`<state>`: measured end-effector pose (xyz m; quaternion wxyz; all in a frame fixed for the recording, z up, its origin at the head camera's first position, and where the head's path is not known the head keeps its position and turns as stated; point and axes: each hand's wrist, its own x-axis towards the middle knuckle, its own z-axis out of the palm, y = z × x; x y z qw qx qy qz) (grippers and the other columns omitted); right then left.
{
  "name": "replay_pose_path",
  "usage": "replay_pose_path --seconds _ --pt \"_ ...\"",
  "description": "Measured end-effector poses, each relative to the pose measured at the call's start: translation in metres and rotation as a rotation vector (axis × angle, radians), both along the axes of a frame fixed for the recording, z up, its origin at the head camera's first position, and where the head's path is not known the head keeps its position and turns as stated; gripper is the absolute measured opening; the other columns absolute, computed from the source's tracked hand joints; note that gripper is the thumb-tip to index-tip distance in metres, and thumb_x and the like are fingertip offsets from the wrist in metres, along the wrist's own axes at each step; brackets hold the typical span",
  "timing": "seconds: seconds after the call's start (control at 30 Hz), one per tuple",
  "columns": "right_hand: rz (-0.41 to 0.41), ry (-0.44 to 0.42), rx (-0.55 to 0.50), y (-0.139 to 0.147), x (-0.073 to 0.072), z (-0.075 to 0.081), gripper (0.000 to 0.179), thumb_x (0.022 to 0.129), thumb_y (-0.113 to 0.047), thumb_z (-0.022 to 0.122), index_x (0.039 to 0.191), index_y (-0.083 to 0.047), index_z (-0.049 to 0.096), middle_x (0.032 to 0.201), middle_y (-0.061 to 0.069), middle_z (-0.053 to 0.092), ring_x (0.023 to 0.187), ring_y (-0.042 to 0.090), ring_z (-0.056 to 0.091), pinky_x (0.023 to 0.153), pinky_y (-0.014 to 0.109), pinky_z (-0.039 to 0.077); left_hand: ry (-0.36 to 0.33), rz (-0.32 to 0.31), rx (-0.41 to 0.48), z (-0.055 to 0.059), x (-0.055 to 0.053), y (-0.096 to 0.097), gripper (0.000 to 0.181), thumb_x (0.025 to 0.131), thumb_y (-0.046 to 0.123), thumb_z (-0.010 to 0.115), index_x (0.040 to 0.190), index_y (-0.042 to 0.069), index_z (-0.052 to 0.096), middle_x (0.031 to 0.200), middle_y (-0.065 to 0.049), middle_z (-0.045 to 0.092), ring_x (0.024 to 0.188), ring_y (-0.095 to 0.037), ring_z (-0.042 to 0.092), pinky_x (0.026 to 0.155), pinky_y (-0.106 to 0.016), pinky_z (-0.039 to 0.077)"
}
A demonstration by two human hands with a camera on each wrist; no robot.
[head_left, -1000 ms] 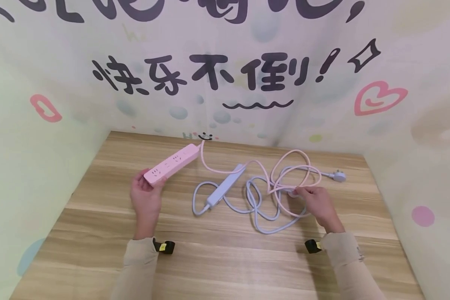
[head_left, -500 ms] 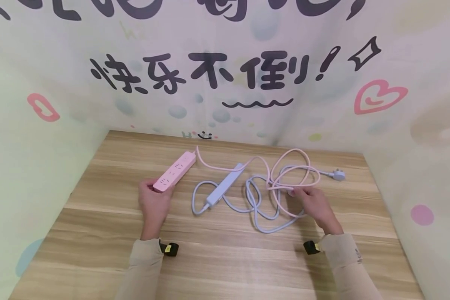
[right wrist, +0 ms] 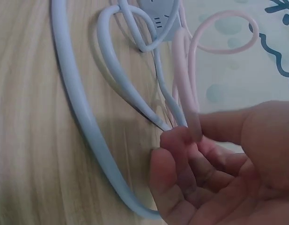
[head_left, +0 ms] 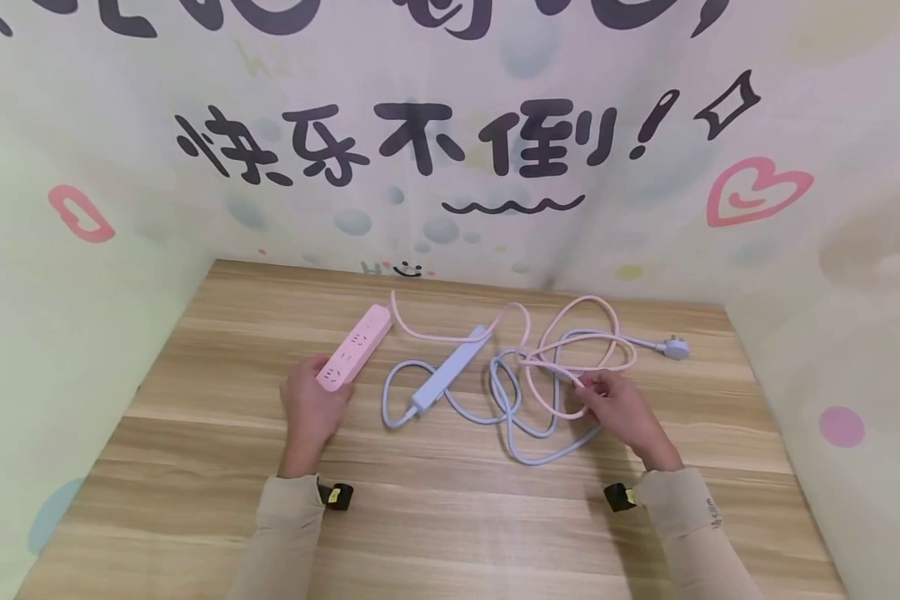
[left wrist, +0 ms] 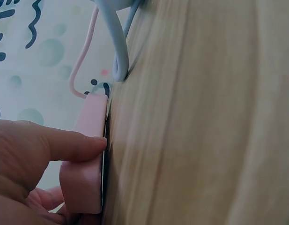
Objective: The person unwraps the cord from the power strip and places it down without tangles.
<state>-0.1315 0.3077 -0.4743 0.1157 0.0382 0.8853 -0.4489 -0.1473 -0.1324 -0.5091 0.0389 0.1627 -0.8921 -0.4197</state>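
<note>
My left hand [head_left: 315,408] grips the near end of a pink power strip [head_left: 356,346], sockets facing up. In the left wrist view, the thumb lies along the side of the pink strip [left wrist: 90,117], which is close over the wooden surface. A thin pink cord [head_left: 438,338] leaves its far end, crosses a light blue power strip [head_left: 450,371] and runs into loose loops on the right. There my right hand [head_left: 630,417] pinches the cord; the right wrist view shows the pink cord [right wrist: 183,70] between thumb and finger.
A thicker blue cord [head_left: 540,462] lies in tangled coils beneath the pink loops, ending in a blue plug [head_left: 675,347] at the back right. The wooden table [head_left: 450,533] is bounded by a printed cloth backdrop [head_left: 330,233] behind and at both sides.
My left hand has brought the pink power strip lower, rightward and nearer to me. My right hand has shifted slightly left, and the pink loops by it have moved left and changed shape.
</note>
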Motion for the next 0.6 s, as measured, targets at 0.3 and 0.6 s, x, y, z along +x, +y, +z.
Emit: replay_pose_path --seconds 0.3,0.6 --pt "0.055 0.005 0.020 -0.011 0.001 -0.003 0.031 0.098 -0.016 0.067 0.120 0.005 0.062 0.098 0.018 0.071 0.082 0.020 0.067 0.065 0.026 0.056 -0.013 -0.069 -0.009 -0.001 -0.001 0.001 0.065 0.084 0.014 0.077 0.141 -0.002 0.050 0.136 -0.024 0.056 0.127 -0.041 0.041 0.111 -0.053 0.025" --pt "0.060 0.021 0.057 -0.016 0.003 -0.002 0.033 0.100 -0.019 0.065 0.123 0.004 0.062 0.102 0.019 0.071 0.083 0.023 0.069 0.065 0.024 0.055 0.002 -0.122 0.050 -0.001 0.002 -0.004 0.066 0.084 0.020 0.080 0.139 -0.003 0.051 0.134 -0.024 0.058 0.129 -0.040 0.039 0.109 -0.051 0.027"
